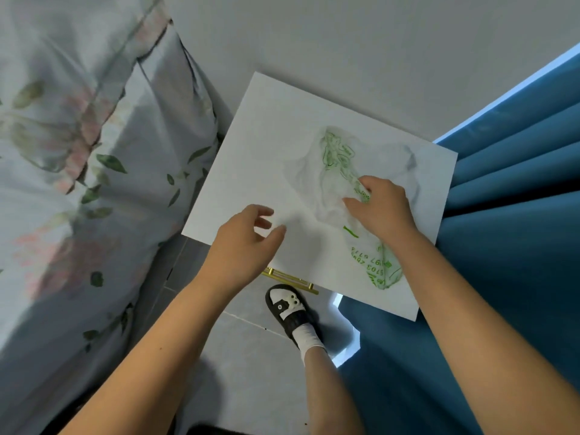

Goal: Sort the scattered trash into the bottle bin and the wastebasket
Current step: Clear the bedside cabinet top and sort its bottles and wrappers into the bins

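- A thin plastic bag (339, 183) with green print lies crumpled on the white bench (251, 146), towards its right side, next to the blue curtain (518, 215).
- The bag is pinched near its middle by the right hand (381, 208); the left hand (248, 243) is held just beside it with fingers loosely spread, holding nothing.
- Only a fold is gripped, so the slippery film could slide out when lifted.
- The trailing end near the bench's front edge could drag or catch.
- Neither bin is in view; a wrong sorting cannot be ruled out.
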Available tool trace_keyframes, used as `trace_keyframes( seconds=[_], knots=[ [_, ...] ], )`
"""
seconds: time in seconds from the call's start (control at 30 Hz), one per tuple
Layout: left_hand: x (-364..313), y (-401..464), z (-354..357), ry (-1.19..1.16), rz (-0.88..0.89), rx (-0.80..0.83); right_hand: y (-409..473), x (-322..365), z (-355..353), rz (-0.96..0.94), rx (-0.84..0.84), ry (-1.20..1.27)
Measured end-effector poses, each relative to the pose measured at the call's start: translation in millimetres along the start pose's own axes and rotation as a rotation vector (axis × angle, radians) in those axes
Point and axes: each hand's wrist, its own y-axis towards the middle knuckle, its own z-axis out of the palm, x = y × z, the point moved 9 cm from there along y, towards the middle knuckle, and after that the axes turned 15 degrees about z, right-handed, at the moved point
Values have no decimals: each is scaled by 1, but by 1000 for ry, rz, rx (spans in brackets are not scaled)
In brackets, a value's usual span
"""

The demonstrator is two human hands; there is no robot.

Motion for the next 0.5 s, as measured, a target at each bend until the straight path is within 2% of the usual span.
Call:
trace_keyframes(
  seconds=[0.03, 0.1, 0.2, 0.27, 0.33, 0.5],
  knots=[
    [0, -2, -6, -88, -1, -48, -11, 9, 3, -44, 28, 18],
    [-12, -7, -17, -184, 133, -78, -38, 30, 11, -142, 117, 34],
    [-35, -18, -27, -81, 411, 14, -81, 61, 29, -231, 383, 77],
    [-25, -27, -34, -133, 377, 56, -109, 77, 37, -215, 645, 189],
    [-4, -39, -38, -364, 247, 126, -129, 90, 38, -174, 831, 278],
    [24, -86, -53, -590, 168, 191, -173, 132, 53, -218, 1108, 411]
  ],
)
